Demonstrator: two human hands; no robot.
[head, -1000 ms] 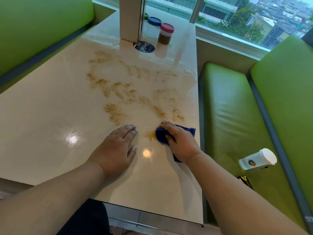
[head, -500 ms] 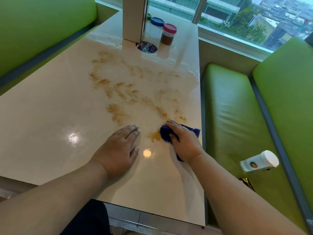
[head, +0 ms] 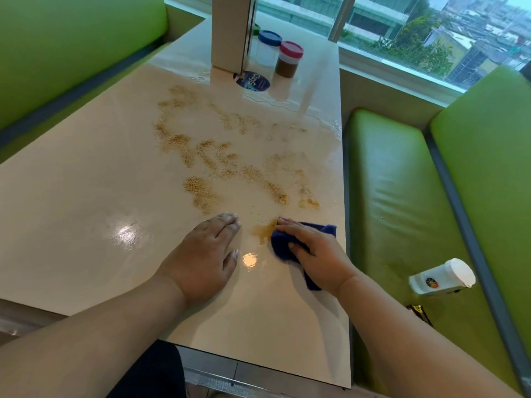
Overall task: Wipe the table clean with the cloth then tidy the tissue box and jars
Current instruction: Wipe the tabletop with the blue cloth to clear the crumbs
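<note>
A dark blue cloth point(head: 280, 245) lies near the right edge of the cream table point(head: 71, 196). My right hand point(head: 313, 251) presses down on it, thumb curled against its left side. Just left of the cloth is a small brown wet smear point(head: 263, 231). My left hand point(head: 205, 257) rests flat on the table, fingers straight. Brown crumbs point(head: 218, 159) are scattered across the middle of the table. At the far end stand an upright beige tissue box point(head: 230, 33), a blue-lidded jar point(head: 268, 48) and a red-lidded jar point(head: 288, 58) with brown contents.
A round dark blue sticker point(head: 254, 80) lies by the tissue box. Green benches point(head: 402, 182) flank the table on both sides. A white cup point(head: 442, 277) lies on its side on the right bench beside a dark wrapper point(head: 419, 313). A window runs behind.
My right hand and the cloth have barely shifted at the right edge of the table. The left hand stays flat in place. The camera view moved slightly.
</note>
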